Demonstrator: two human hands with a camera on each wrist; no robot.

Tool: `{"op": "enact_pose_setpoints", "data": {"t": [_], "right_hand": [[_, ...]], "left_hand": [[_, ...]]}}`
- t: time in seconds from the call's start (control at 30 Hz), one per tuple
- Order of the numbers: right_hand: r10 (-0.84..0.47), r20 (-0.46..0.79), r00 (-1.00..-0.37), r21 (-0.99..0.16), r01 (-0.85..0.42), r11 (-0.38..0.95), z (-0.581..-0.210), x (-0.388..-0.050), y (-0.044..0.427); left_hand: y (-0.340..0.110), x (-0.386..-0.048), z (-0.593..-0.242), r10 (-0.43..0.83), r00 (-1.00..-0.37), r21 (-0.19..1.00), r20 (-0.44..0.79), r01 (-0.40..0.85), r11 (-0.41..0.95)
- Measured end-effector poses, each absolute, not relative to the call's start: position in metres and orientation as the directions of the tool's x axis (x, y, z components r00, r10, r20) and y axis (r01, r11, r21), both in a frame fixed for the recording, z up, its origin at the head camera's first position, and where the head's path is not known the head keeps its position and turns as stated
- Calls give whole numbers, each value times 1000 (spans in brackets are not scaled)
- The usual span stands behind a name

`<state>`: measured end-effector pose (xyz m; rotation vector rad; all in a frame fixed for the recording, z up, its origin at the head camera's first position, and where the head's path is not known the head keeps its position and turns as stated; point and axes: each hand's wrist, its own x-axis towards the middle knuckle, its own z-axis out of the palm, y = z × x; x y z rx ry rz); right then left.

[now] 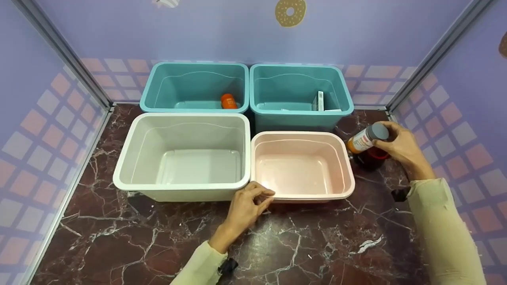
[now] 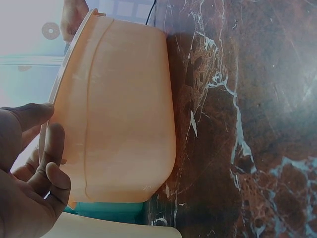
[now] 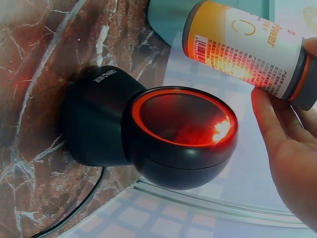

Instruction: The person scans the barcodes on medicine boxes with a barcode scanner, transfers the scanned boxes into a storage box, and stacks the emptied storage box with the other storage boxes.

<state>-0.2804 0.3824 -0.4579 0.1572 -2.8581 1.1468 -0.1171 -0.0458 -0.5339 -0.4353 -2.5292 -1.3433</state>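
Note:
My right hand [image 1: 405, 147] grips a supplement bottle [image 1: 359, 141] with an orange and white label by its dark grey cap end, tilted. In the right wrist view the bottle [image 3: 237, 44] turns its printed side and barcode toward a black barcode scanner [image 3: 173, 166]. Red light from the scanner's round window falls on the label, and the two stand apart. My left hand [image 1: 244, 206] pinches the near rim of the pink bin [image 1: 303, 196] at its left corner; in the left wrist view thumb and fingers [image 2: 53, 141] lie at that rim.
Left of the pink bin stands a white bin [image 1: 180, 186]. Behind are two teal bins: the left one [image 1: 158, 91] holds an orange bottle [image 1: 228, 101], the right one [image 1: 301, 113] white boxes [image 1: 319, 101]. Walls enclose the dark marble table [image 1: 158, 245]. A cable [image 3: 74, 213] trails from the scanner.

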Motion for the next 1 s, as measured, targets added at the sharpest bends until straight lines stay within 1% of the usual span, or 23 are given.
{"op": "enact_pose_setpoints", "data": {"t": [0.17, 0.53, 0.77, 1.0], "right_hand": [[-85, 128, -988, -678, -149, 719, -451, -280, 380], [-99, 153, -983, -732, -180, 657, -438, -280, 370], [-121, 190, -974, -754, -224, 617, -424, -275, 351], [-140, 204, -969, -745, -246, 619, -418, -275, 333]], "left_hand": [[-46, -118, -534, 142, -924, 760, 356, 374, 531], [-46, -118, -535, 142, -924, 754, 355, 373, 541], [-46, -116, -533, 143, -931, 751, 335, 356, 557], [-46, -116, -532, 143, -938, 765, 317, 342, 546]]}}
